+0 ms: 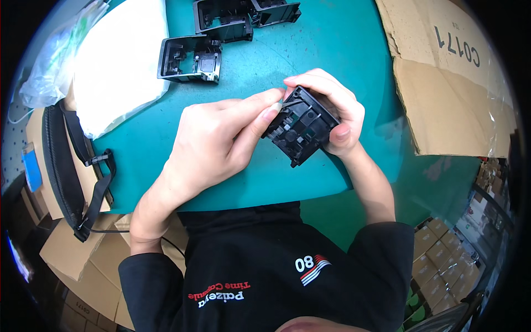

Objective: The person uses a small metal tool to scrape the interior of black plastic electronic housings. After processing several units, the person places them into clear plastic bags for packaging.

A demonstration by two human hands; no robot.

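Above the green table, my right hand (343, 108) grips a black plastic housing (301, 128), its fingers round the far side and the thumb on the near right corner. The open side with molded ribs and posts faces up toward me. My left hand (221, 130) pinches at the housing's upper left edge, thumb and forefinger pressed together. A thin strip-like piece shows at those fingertips; its kind is too small to make out. Farther off lie similar black housings: one (191, 59) stands alone at the left, and others (224, 22) sit together at the far edge.
A white plastic bag (119, 66) covers the table's left side. A brown cardboard box flap (448, 105) overhangs the right. At the left edge lies a black strap with a buckle (99, 159). Stacked cartons (442, 260) stand on the floor at lower right.
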